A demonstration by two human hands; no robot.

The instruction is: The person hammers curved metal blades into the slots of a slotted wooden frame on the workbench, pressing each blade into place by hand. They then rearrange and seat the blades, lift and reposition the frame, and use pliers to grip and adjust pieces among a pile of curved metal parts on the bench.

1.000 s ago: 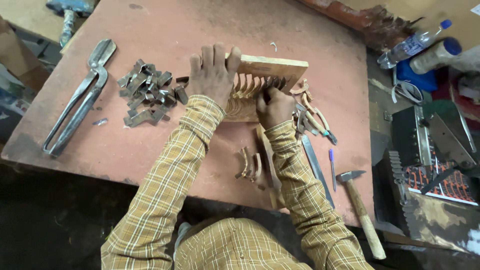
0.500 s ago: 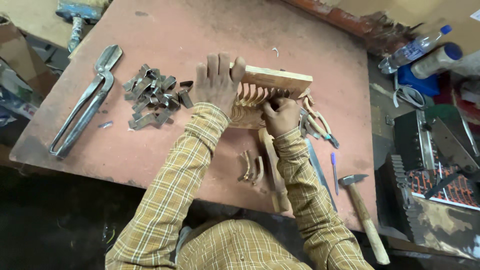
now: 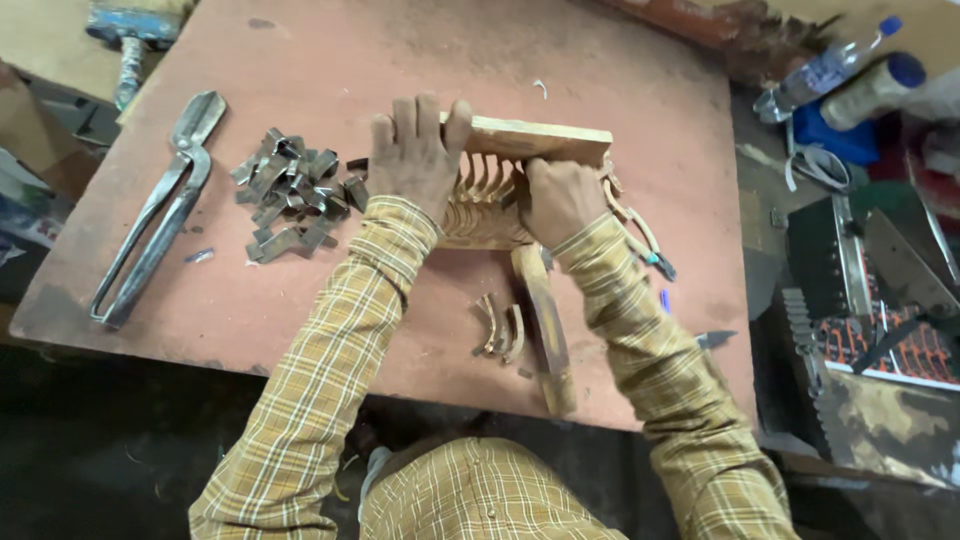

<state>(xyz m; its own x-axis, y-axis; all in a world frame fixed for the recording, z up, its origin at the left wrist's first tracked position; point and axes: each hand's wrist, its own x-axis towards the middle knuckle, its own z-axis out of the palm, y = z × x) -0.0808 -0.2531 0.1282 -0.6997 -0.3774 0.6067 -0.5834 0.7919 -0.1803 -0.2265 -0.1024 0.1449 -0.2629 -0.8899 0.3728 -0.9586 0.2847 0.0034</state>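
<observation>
Wooden block (image 3: 540, 140): left hand (image 3: 415, 155) lies palm-down, fingers curled over its top edge; right hand (image 3: 560, 200) fist-closed against its curved strips (image 3: 485, 185).

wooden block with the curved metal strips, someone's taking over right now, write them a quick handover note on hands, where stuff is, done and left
Left hand: flat over the left end of the wooden block, fingers curled over its far edge, holding it down.
Right hand: closed at the row of curved metal strips set in the block; what it grips is hidden.
Where things are: pile of cut metal pieces left of the block, tin snips further left, two loose curved strips near the table's front edge beside a wooden stick, pliers right of the block.
Done: several strips stand in a row in the block.
Left: the loose strips and the pile lie unused.
</observation>
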